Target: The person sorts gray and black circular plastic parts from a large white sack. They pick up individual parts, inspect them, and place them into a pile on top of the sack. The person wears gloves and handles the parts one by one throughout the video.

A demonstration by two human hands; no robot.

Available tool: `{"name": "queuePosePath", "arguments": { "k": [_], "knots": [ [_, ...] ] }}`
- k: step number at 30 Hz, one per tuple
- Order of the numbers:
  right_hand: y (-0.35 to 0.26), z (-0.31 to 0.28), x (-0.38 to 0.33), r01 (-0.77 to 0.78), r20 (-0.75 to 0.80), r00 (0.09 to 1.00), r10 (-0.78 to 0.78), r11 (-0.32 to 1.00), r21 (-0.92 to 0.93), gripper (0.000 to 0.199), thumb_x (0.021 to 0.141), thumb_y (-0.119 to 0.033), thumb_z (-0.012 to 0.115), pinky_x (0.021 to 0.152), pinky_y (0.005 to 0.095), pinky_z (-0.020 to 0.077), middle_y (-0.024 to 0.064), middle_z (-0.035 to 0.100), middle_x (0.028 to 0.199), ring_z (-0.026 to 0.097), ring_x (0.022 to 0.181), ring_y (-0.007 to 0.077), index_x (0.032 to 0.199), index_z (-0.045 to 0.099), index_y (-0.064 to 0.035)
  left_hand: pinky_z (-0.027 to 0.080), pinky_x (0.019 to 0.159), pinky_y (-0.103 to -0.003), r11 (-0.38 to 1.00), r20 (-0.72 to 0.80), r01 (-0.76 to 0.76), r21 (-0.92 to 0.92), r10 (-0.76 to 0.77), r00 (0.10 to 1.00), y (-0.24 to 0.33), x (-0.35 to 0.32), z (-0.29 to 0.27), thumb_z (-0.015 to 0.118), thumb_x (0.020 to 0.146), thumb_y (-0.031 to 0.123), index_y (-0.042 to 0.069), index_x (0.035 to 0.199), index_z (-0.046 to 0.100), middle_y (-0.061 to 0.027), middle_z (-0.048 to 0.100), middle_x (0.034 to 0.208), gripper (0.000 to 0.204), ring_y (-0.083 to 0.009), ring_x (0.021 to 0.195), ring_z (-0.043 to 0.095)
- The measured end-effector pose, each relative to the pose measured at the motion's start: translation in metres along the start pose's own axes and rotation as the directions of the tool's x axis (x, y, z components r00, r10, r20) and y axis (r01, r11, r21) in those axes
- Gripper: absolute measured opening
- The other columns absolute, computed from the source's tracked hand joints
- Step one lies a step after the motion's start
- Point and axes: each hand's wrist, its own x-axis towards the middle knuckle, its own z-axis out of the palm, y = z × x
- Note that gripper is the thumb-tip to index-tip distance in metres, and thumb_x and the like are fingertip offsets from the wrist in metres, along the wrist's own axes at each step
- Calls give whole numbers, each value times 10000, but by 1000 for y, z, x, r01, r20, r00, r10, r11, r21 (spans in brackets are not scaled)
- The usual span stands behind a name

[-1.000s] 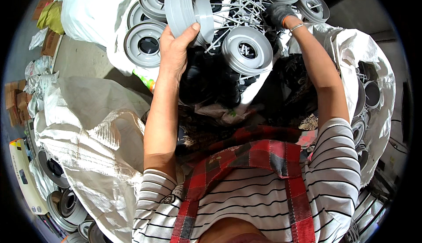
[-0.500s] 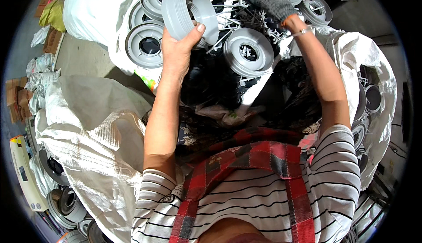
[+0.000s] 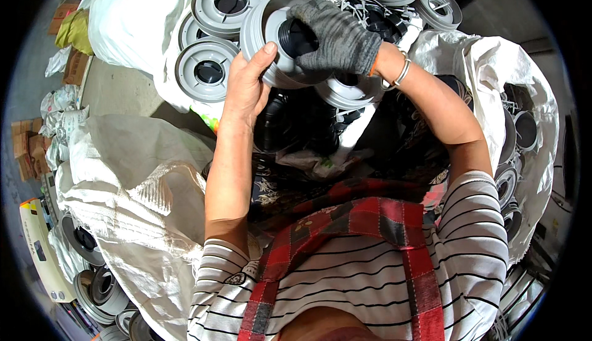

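Observation:
My bare left hand (image 3: 246, 85) grips the rim of a grey round plastic housing (image 3: 254, 32), its thumb on the near edge. The housing is tilted, with its open side toward the right. In a grey knit glove with an orange cuff, my right hand (image 3: 342, 39) holds a black ribbed round part (image 3: 291, 37) inside the housing's opening. The glove covers much of that part, so I cannot tell whether it is seated. Below the glove, another grey round housing (image 3: 348, 94) lies partly hidden. Black plastic parts (image 3: 274, 122) are piled beneath my hands.
Grey housings with black centres (image 3: 206, 69) sit on white sacking at the left. More grey housings (image 3: 439, 8) stand at the back right. An open white woven sack (image 3: 132, 174) is at my left; another sack (image 3: 536, 94) with round parts is at my right.
My right hand has come from the pile at the back to the grey housing, bringing a black ribbed part into its opening. My left hand still holds the housing, now turned slightly.

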Motion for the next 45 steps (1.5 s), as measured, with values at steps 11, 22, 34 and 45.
{"name": "queuePosePath", "arguments": {
  "k": [11,22,34,45],
  "knots": [
    [0,13,-1,-179,-27,980,198,929,325,631,668,-378,741,899,370,457,160,604,1044,580,999,293,1147,554,-12,482,802,-274,970,-58,-22,244,37,998,-4,-4,-2,717,762,97,-31,1079,570,-92,630,963,372,-135,872,596],
    [45,26,-7,-239,247,969,-13,-305,922,387,939,-256,449,974,364,451,92,551,1246,543,1135,216,1289,471,-95,286,1078,-392,294,400,-510,808,362,842,-3,-2,-6,680,639,-108,87,1340,438,-126,433,1376,766,-329,1333,304],
    [45,27,-15,15,53,993,-105,560,828,429,810,-269,605,926,352,474,118,569,1199,573,1059,273,1198,544,-96,382,1001,-351,326,418,-511,795,314,852,1,-5,-2,675,613,-108,30,1299,468,-185,518,1266,730,-327,1204,475],
    [200,16,14,-309,-342,931,130,779,-546,440,778,-308,554,964,474,350,189,478,1245,446,1145,366,1144,540,-64,265,1065,-455,-253,301,-190,949,542,785,30,13,-60,710,713,71,-4,1235,510,-178,531,1248,564,-364,1259,402]
  ]
}}
